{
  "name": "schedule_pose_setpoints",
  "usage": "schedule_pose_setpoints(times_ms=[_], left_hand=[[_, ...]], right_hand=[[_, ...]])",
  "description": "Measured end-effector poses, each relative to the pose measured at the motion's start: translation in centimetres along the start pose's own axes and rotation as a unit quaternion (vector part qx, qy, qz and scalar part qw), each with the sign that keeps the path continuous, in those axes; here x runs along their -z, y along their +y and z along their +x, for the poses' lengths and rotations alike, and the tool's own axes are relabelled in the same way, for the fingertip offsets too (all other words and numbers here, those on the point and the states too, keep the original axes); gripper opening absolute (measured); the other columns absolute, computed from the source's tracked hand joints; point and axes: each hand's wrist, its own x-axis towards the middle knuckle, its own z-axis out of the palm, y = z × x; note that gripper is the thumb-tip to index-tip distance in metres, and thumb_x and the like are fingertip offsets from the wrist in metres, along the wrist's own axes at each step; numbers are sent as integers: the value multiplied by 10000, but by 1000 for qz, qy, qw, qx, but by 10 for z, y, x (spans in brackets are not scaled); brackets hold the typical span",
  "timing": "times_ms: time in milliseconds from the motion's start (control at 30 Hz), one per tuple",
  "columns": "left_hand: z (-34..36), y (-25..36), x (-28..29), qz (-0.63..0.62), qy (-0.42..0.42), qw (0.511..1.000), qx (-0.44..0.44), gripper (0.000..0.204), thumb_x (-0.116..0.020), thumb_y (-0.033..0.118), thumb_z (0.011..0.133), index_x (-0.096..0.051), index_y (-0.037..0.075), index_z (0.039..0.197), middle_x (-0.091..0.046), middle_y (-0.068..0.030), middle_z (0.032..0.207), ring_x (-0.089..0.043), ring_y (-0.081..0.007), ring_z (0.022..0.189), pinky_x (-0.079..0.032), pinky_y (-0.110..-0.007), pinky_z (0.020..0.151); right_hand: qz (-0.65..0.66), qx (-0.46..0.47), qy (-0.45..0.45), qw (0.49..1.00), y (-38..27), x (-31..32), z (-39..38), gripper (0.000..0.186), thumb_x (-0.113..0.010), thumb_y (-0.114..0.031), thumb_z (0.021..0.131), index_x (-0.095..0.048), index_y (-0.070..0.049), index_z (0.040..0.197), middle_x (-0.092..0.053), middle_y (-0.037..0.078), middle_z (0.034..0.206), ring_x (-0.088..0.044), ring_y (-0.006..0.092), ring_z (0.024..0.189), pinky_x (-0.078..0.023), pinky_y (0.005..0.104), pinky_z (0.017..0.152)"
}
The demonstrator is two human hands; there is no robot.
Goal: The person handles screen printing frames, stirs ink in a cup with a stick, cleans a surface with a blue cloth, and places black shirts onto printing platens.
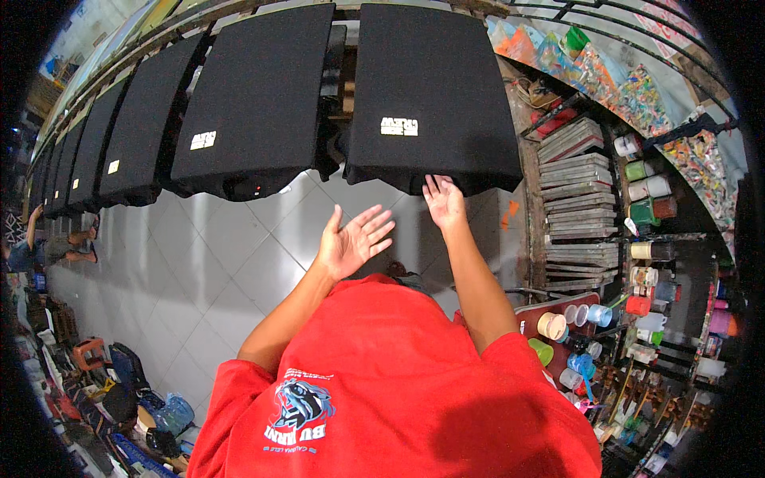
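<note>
Over tiled floor (215,255), black shirt (430,95) stretched on nearest board, right hand (444,199) flat on its lower hem, fingers together, left hand (351,243) raised clear, fingers apart, holding nothing, paint pots (645,187) on shelves at right.

My right hand (444,201) lies flat on the lower hem of the black shirt (426,95); my left hand (352,241) hovers open, fingers (376,223) spread, above the tiled floor (215,255).

Black shirt (430,95) hem hides right hand (444,201) fingertips; far boards (56,171) blurred; paint pots (649,187) too small to tell.
</note>
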Motion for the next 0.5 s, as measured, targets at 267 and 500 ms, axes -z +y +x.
schedule_pose_setpoints(times_ms=[267,500], left_hand=[[15,-3,-26,-69,-34,996,-54,979,-241,764,773,-195,12,1398,-233,-155,1447,-269,-296,1316,-235,-443,1069],[21,-26,-44,-47,-36,990,-126,1018,-222,799,746,-175,26,1407,-184,-161,1459,-218,-263,1340,-206,-369,1088]], right_hand=[[-30,-44,-12,999,-8,1,-5,364,-492,-246,892,-449,-13,1169,-512,98,1170,-446,253,1164,-312,397,1019],[-328,9,-251,910,26,-41,-135,389,-522,-202,902,-448,-5,1229,-571,65,964,-536,97,869,-448,243,751]])
